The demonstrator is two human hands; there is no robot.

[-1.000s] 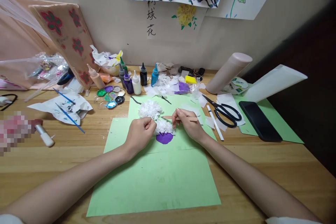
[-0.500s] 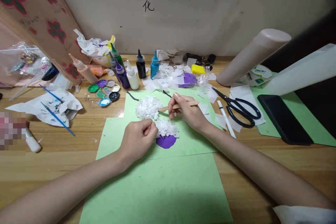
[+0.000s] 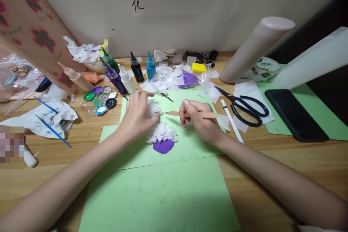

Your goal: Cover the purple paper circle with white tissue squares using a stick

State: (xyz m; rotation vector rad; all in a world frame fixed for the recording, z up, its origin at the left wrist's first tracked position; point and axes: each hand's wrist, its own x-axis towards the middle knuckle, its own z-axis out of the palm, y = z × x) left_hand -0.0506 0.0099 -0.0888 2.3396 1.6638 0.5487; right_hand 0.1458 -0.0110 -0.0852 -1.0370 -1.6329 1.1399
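My left hand (image 3: 139, 110) lies over the left part of the upper white tissue-paper pompom (image 3: 154, 108), thumb and forefinger spread around it. Its other fingers are bent, and nothing shows gripped in it. Between the thumb and fingers of my right hand (image 3: 199, 119) is a flat wooden stick (image 3: 175, 114), its tip pointing left near the pompom's right edge. Below sits a second white tuft of crumpled paper pieces (image 3: 161, 132), covering the upper part of a purple clay disc (image 3: 163, 146). Everything rests on a green paper sheet (image 3: 190, 148).
Paint bottles (image 3: 116, 79) and a paint palette (image 3: 100, 99) stand at the back left. Paper scraps (image 3: 163, 76) and purple clay (image 3: 189, 79) lie behind. To the right are a white pen (image 3: 231, 119), scissors (image 3: 244, 108), a phone (image 3: 295, 114) and a tall bottle (image 3: 255, 50).
My left hand has opened from a closed pinch and moved up onto the upper pompom. My right hand, with the stick, has shifted slightly right and down. The whole view has shifted a little.
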